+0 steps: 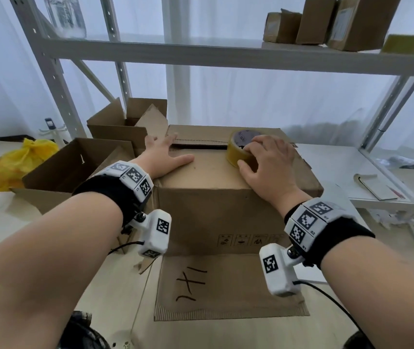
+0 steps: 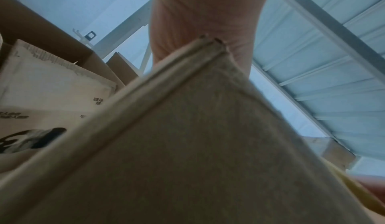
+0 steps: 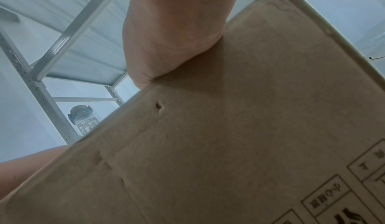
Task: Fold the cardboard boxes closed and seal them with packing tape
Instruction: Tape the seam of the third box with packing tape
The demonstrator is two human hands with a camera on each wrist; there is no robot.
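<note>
A large brown cardboard box (image 1: 226, 210) stands on the floor in front of me, its top flaps folded down with a dark gap along the seam. My left hand (image 1: 165, 154) lies flat with fingers spread on the near flap at the left end of the seam. My right hand (image 1: 263, 159) grips a roll of yellowish packing tape (image 1: 238, 149) standing on the box top at the right end of the seam. Both wrist views show only the heel of each hand against the box wall (image 2: 187, 145) (image 3: 250, 128); the fingers are hidden there.
Open cardboard boxes (image 1: 75, 167) (image 1: 123, 122) stand to the left, with a yellow plastic bag (image 1: 17, 162) beyond them. A white metal shelving unit (image 1: 201, 54) rises behind, carrying small boxes (image 1: 314, 21). A flat cardboard piece (image 1: 226, 285) lies on the floor near me.
</note>
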